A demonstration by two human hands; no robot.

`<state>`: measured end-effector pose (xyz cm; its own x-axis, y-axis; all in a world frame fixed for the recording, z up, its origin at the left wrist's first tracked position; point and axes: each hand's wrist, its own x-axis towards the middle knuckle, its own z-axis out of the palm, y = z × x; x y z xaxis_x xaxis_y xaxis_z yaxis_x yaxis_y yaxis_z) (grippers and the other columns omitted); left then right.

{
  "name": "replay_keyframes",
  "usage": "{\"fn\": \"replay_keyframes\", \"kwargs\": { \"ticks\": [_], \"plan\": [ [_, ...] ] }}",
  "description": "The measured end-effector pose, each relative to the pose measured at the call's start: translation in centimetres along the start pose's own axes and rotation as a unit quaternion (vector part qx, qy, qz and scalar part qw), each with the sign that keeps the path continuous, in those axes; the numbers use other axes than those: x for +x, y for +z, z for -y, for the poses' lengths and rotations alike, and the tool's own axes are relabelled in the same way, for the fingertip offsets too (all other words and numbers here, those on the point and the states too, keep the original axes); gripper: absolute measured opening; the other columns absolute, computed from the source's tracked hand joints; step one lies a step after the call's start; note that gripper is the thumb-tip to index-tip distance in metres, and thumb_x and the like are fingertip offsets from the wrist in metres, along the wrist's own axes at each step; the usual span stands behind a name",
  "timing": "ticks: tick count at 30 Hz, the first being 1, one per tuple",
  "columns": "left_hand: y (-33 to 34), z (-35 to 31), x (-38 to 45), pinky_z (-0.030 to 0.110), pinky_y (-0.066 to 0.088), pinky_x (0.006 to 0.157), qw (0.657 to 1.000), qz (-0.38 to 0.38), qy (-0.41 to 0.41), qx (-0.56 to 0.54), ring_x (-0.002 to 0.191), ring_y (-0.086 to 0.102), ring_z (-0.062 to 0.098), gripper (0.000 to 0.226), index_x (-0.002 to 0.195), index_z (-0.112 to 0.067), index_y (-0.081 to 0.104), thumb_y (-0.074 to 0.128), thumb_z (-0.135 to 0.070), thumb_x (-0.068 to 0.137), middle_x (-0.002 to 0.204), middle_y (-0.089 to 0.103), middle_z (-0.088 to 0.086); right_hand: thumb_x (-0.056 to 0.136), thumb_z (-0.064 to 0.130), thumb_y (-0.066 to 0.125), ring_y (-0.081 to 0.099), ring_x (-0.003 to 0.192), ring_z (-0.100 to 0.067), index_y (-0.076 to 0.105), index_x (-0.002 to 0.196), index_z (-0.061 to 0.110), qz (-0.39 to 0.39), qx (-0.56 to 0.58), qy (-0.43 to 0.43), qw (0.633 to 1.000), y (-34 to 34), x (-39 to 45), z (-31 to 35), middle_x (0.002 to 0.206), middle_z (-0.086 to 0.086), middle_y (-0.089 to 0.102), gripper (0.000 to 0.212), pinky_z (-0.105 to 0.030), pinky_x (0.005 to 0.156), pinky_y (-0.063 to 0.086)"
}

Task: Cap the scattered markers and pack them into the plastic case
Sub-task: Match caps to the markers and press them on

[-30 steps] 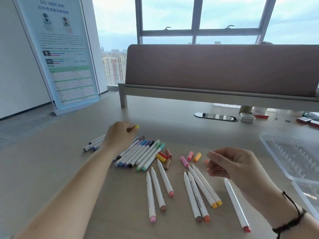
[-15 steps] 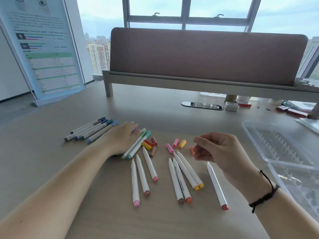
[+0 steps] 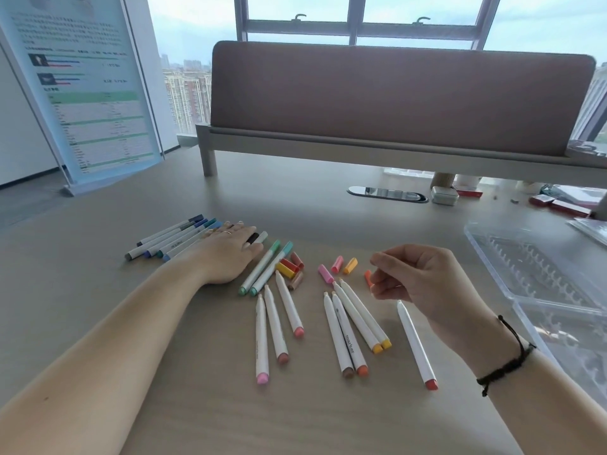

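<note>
Near the desk's [image 3: 328, 421] left edge, capped markers [image 3: 170, 239] lie under the flat left hand [image 3: 226, 254]; right hand [image 3: 423, 280] curled, empty. Eight uncapped markers [image 3: 345, 333], loose caps [image 3: 292, 267]; plastic case [image 3: 538, 277] at the right edge, empty.

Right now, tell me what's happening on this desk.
A person is sorting markers on the desk. The left hand lies flat on a row of capped markers, fingers straight. The right hand hovers with fingers loosely curled, holding nothing, beside an orange cap. Uncapped markers and loose caps lie between the hands. The plastic case sits open at the right, no markers visible inside.
</note>
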<state>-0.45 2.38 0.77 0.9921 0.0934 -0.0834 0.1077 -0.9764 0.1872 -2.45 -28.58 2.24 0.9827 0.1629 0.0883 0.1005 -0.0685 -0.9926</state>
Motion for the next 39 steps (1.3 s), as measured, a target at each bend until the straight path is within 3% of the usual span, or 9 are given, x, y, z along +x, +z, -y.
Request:
{"fn": "replay_keyframes", "kwargs": {
  "ticks": [6,11,19,22,25,29,32,35,39],
  "plan": [
    [0.3,-1.8,-0.5,0.044,-0.002,0.124,0.998,0.018,0.059,0.013,0.152,-0.013,0.014,0.070,0.157,-0.039,0.001,0.018,-0.069,0.096,0.166,-0.009,-0.009,0.088,0.010,0.072,0.066,0.061,-0.030,0.074,0.083,-0.003,-0.002,-0.009,-0.004,1.000,0.0,-0.1,0.2,0.072,-0.021,0.071,0.014,-0.042,0.069,0.062],
    [0.4,-1.4,-0.2,0.043,-0.007,0.124,0.996,0.042,0.055,0.048,0.150,-0.019,0.013,0.068,0.156,-0.039,-0.007,0.023,-0.064,0.100,0.164,-0.016,-0.010,0.089,0.010,0.072,0.066,0.062,-0.030,0.075,0.083,-0.002,0.003,-0.017,-0.005,1.000,0.1,-0.1,0.1,0.073,-0.022,0.071,0.014,-0.042,0.069,0.062],
    [-0.4,0.7,0.1,0.048,0.001,0.124,0.998,0.031,0.024,0.043,0.152,-0.013,0.014,0.063,0.157,-0.036,0.000,0.024,-0.056,0.103,0.166,-0.007,-0.010,0.089,0.010,0.072,0.064,0.061,-0.030,0.075,0.080,0.001,0.009,-0.035,-0.007,0.999,0.1,0.0,-0.1,0.074,-0.022,0.072,0.014,-0.038,0.063,0.059],
    [-0.7,-0.3,-0.6,0.045,0.016,0.123,0.998,-0.027,0.050,-0.011,0.153,0.008,0.017,0.061,0.157,-0.035,0.017,0.034,-0.056,0.102,0.166,0.010,-0.010,0.089,0.013,0.073,0.063,0.058,-0.024,0.076,0.077,0.008,0.019,-0.103,-0.035,0.994,0.2,-0.3,0.0,0.069,-0.014,0.072,0.014,-0.036,0.058,0.053],
    [-0.8,-2.1,-1.5,0.034,0.034,0.110,0.983,-0.119,0.090,-0.103,0.142,0.038,0.017,0.049,0.147,-0.030,0.045,0.046,-0.047,0.101,0.155,0.040,-0.009,0.087,0.023,0.075,0.056,0.051,-0.011,0.074,0.072,0.021,0.019,-0.222,-0.070,0.972,1.0,-1.2,0.3,0.062,-0.005,0.070,0.015,-0.027,0.052,0.046],
    [-0.5,-2.9,-1.9,0.023,0.040,0.090,0.959,-0.211,0.138,-0.129,0.119,0.059,0.012,0.031,0.124,-0.026,0.068,0.059,-0.037,0.097,0.127,0.067,-0.008,0.087,0.034,0.073,0.045,0.049,-0.004,0.070,0.072,0.025,0.089,-0.327,-0.098,0.936,4.7,-2.8,1.3,0.057,0.005,0.059,0.018,-0.022,0.053,0.036],
    [-0.4,-2.8,-1.7,0.021,0.044,0.085,0.944,-0.240,0.155,-0.162,0.101,0.065,0.009,0.022,0.113,-0.022,0.074,0.064,-0.029,0.094,0.110,0.073,-0.007,0.088,0.048,0.065,0.053,0.065,-0.006,0.068,0.076,0.023,0.159,-0.447,-0.129,0.871,8.9,-4.1,2.0,0.066,0.009,0.060,0.027,-0.020,0.058,0.036],
    [-0.5,-2.5,-1.6,0.023,0.047,0.086,0.939,-0.251,0.156,-0.176,0.097,0.064,0.009,0.021,0.111,-0.019,0.075,0.064,-0.027,0.095,0.108,0.073,-0.007,0.085,0.053,0.062,0.061,0.075,-0.022,0.062,0.072,0.018,0.173,-0.512,-0.148,0.828,11.8,-4.7,2.3,0.073,0.002,0.060,0.038,-0.033,0.067,0.050],
    [-0.5,-2.3,-1.6,0.027,0.050,0.089,0.937,-0.252,0.156,-0.184,0.097,0.064,0.009,0.020,0.110,-0.021,0.075,0.064,-0.029,0.095,0.107,0.073,-0.008,0.083,0.039,0.062,0.054,0.063,-0.027,0.044,0.058,0.014,0.168,-0.554,-0.133,0.804,13.3,-4.4,2.5,0.065,-0.001,0.049,0.039,-0.029,0.051,0.035]
  ]
}}
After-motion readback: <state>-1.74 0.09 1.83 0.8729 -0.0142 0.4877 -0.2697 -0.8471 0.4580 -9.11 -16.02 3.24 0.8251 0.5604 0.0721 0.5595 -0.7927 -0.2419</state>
